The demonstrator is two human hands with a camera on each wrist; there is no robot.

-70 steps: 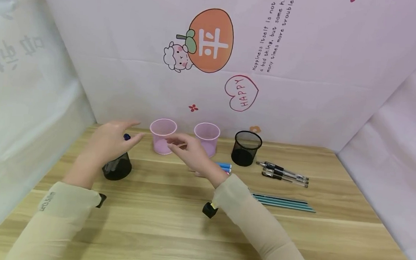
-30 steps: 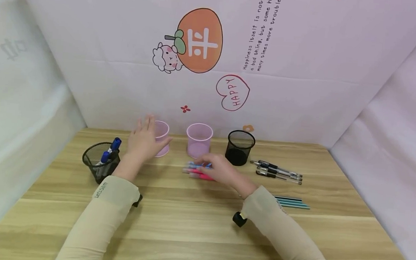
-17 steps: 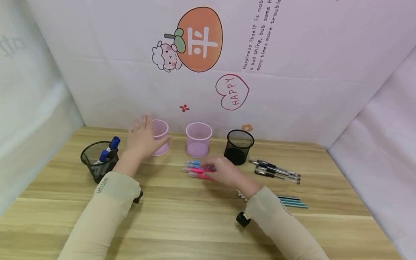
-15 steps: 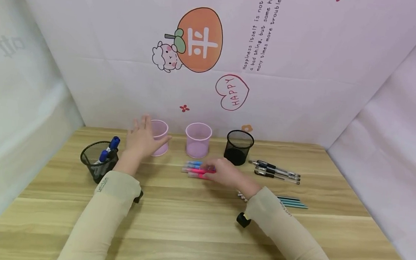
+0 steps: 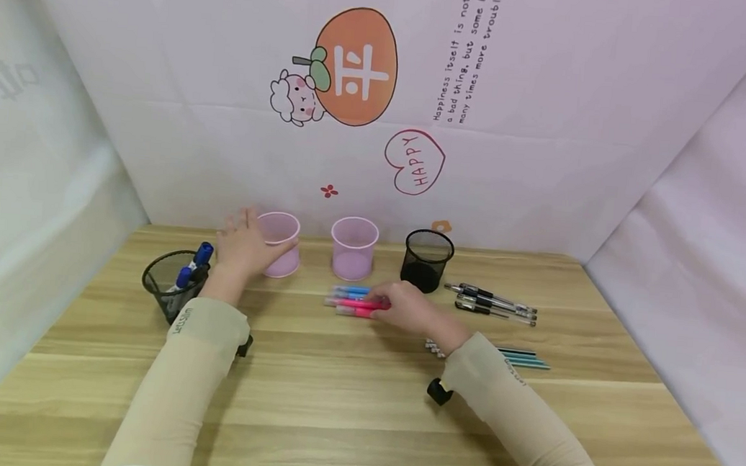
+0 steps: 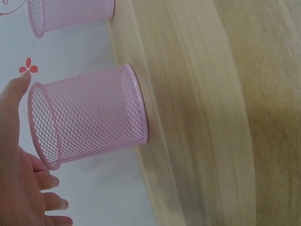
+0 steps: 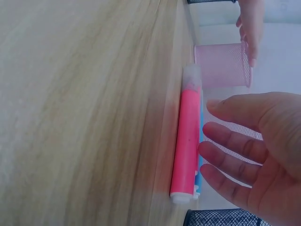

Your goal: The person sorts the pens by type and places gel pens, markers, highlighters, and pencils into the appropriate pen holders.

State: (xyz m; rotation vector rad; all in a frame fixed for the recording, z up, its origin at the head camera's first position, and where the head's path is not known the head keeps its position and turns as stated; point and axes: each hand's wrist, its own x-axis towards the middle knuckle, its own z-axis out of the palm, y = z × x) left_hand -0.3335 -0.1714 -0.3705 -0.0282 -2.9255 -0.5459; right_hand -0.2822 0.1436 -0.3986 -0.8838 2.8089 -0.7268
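Note:
My left hand (image 5: 242, 248) has its fingers spread beside the left pink mesh pen cup (image 5: 285, 256). In the left wrist view, its thumb is near one side of the cup's rim and the other fingers are by the opposite side; whether they touch cannot be told. My right hand (image 5: 407, 309) is over a small row of pink highlighters (image 5: 346, 310) and blue ones (image 5: 345, 293), which lie on the table. In the right wrist view, its loosely bent fingers are apart from the nearest pink highlighter (image 7: 187, 141), with nothing held. The hand hides the highlighters' right ends from the head view.
A black mesh cup (image 5: 163, 287) with blue-capped markers stands at left. A second pink cup (image 5: 353, 257) and another black cup (image 5: 424, 269) stand along the back. Several black pens (image 5: 498, 304) and teal pencils (image 5: 525, 361) lie on the right.
My left hand has gone from the left black cup to the left pink cup, lately shifting slightly left. My right hand has moved from the pink cups down to the highlighters and stays there.

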